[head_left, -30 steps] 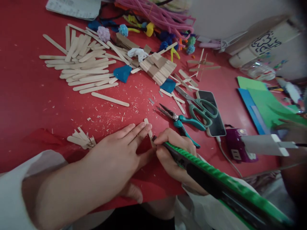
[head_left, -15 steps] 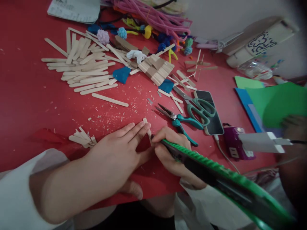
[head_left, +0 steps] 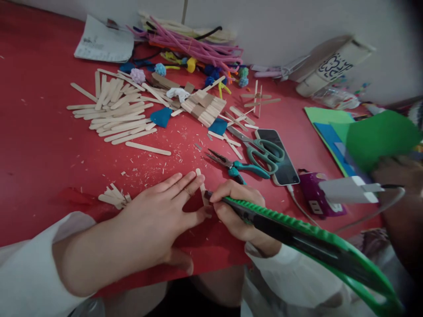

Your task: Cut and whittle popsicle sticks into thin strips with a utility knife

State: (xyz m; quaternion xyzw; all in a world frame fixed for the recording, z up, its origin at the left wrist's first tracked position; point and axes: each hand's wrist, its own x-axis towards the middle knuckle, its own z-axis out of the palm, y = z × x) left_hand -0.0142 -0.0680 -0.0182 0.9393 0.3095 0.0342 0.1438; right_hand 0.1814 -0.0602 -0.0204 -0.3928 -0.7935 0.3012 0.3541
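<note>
My left hand (head_left: 165,211) lies flat on the red table, fingers stretched out, its fingertips pressing along a short wooden craft stick (head_left: 200,179). My right hand (head_left: 236,209) is closed round a green and black utility knife (head_left: 297,233), whose long handle slants toward the lower right. The knife's front end meets the stick beside my left fingers; the blade itself is hard to make out. A bunch of short cut stick pieces (head_left: 114,196) lies left of my left hand. Fine wood shavings (head_left: 148,165) are scattered beyond my fingers.
A pile of craft sticks (head_left: 115,110) lies at the back left, with pink pipe cleaners (head_left: 194,46) behind. Pliers (head_left: 231,164), scissors (head_left: 264,154), a phone (head_left: 287,169) and a purple power adapter (head_left: 307,193) stand to the right. Another person's hand (head_left: 396,171) is by green paper (head_left: 380,136).
The camera view has shifted slightly, so more of the back of the table shows. My right hand and the knife have moved only a little along the stick; my left hand stays pressed down.
</note>
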